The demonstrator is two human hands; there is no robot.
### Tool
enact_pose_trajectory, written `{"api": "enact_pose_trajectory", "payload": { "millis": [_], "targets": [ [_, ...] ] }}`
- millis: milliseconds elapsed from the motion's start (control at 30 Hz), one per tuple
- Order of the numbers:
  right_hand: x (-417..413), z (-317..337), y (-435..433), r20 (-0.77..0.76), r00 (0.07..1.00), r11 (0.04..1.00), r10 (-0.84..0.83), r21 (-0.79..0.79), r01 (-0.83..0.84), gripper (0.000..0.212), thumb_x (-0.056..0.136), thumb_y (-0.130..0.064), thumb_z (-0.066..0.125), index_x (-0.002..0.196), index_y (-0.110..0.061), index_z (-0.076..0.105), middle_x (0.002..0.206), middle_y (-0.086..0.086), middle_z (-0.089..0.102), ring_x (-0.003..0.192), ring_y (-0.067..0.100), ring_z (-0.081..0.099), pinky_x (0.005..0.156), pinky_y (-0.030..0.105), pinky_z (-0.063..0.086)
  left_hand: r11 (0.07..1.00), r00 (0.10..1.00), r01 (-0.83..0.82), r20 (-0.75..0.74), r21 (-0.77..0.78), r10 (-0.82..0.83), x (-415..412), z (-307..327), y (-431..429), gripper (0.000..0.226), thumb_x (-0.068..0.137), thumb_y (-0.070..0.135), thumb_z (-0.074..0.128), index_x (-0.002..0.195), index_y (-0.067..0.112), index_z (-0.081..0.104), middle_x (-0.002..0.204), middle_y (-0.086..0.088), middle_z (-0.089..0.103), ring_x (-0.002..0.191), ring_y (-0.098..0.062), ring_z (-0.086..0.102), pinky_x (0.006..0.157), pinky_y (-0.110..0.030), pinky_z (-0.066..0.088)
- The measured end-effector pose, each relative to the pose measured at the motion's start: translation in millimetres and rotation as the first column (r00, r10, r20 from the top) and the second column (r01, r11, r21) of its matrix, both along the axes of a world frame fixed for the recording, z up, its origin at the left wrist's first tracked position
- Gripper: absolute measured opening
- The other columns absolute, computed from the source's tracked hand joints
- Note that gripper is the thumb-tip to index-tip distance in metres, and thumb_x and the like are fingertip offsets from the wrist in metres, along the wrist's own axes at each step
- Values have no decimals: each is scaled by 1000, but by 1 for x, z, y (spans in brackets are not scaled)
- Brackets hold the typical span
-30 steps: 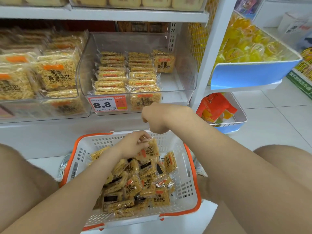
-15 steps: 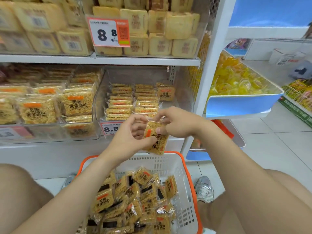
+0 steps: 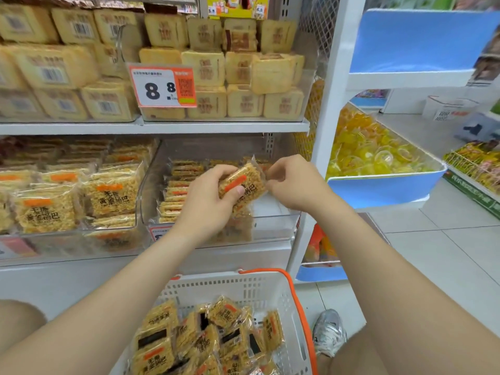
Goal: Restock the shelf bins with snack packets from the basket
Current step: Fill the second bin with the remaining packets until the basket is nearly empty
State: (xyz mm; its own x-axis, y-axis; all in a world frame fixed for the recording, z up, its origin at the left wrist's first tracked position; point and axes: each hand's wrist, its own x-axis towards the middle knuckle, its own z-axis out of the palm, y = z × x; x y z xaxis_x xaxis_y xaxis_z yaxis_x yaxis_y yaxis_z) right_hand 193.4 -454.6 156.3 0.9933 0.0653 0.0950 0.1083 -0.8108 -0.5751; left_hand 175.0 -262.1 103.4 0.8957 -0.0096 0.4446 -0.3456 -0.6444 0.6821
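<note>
A snack packet [image 3: 243, 182] of golden rice crackers with an orange label is held over the clear shelf bin [image 3: 270, 223] on the lower shelf. My left hand [image 3: 208, 201] grips the packet, thumb across its front. My right hand [image 3: 292, 182] pinches the packet's right edge. Rows of the same packets [image 3: 176, 193] lie in the left part of that bin, partly hidden by my left hand. Below, the white basket [image 3: 259, 290] with orange handles holds several more packets [image 3: 211, 336].
A neighbouring clear bin [image 3: 108, 198] at left is full of the same crackers. The shelf above carries bins of pale square cakes [image 3: 232, 77] and a price tag [image 3: 162, 87]. A white upright [image 3: 324, 131] stands right of the bin; a blue bin of yellow sweets [image 3: 378, 182] lies beyond. My knees flank the basket.
My left hand lifted a packet out of the basket up to the bin. My right hand came in and took its right edge. The view tilted upward.
</note>
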Motion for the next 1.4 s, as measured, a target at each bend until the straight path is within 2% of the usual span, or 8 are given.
{"api": "enact_pose_trajectory", "payload": {
  "millis": [133, 267, 367, 433, 767, 933, 1100, 1400],
  "targets": [
    [21, 6, -18, 59, 989, 983, -133, -117, 139, 32, 82, -6, 56, 107, -12, 75, 111, 14, 71, 108, 39, 65, 88, 41, 59, 999, 999, -47, -15, -12, 47, 46, 12, -16, 27, 95, 25, 75, 121, 27, 70, 111, 13, 71, 108, -14, 65, 100, -38, 50],
    [36, 6, -23, -3, 992, 977, -128, -171, 125, 32, 85, -5, 58, 114, -9, 69, 116, 15, 68, 114, 39, 61, 93, 44, 56, 994, 996, -69, -51, 82, 73, 97, 8, -33, 37, 100, 20, 71, 137, 20, 66, 132, -2, 69, 129, -26, 60, 112, -41, 46],
    [46, 2, -21, 19, 991, 966, -133, -220, 134, 6, 87, -3, 57, 89, -8, 55, 90, 13, 57, 97, 41, 58, 75, 39, 48, 991, 993, -53, -98, 126, 66, 129, 1, -48, 43, 103, 16, 65, 145, 18, 60, 139, -10, 66, 131, -33, 59, 108, -36, 45],
    [52, -1, -20, 39, 989, 963, -143, -227, 149, 24, 89, -2, 57, 77, -12, 38, 86, 13, 48, 86, 37, 51, 69, 36, 41, 980, 990, -54, -116, 192, 77, 145, -5, -54, 48, 104, 14, 60, 151, 17, 53, 143, -16, 62, 133, -39, 55, 107, -38, 43],
    [59, -5, -10, 39, 988, 962, -147, -226, 152, 19, 91, -4, 60, 97, -11, 43, 95, 10, 40, 87, 34, 44, 74, 37, 40, 927, 985, -57, -132, 372, 113, 158, -20, -49, 57, 102, 1, 54, 155, 19, 48, 147, -18, 55, 136, -41, 43, 105, -46, 44],
    [58, -6, -4, 46, 990, 964, -135, -223, 142, 21, 91, -5, 62, 98, -12, 44, 98, 12, 45, 98, 38, 54, 74, 37, 41, 793, 983, 54, -171, 607, 64, 158, -22, -67, 69, 86, -16, 56, 145, 20, 56, 130, -16, 62, 122, -39, 59, 92, -45, 52],
    [61, -9, -2, 29, 990, 963, -139, -229, 142, 23, 91, -8, 63, 100, -14, 43, 100, 10, 44, 96, 37, 53, 75, 37, 41, 668, 978, -102, -46, 737, 201, 168, -29, -79, 56, 83, -8, 66, 132, 17, 66, 121, -15, 67, 119, -37, 61, 96, -41, 50],
    [65, -12, -3, 15, 992, 960, -127, -251, 127, 22, 92, -8, 63, 100, -12, 43, 100, 10, 41, 90, 34, 46, 74, 37, 42, 651, 956, -170, -36, 740, 290, 172, -36, -82, 35, 84, -2, 77, 116, 7, 68, 115, -15, 68, 107, -40, 67, 75, -38, 50]
  ]
}}
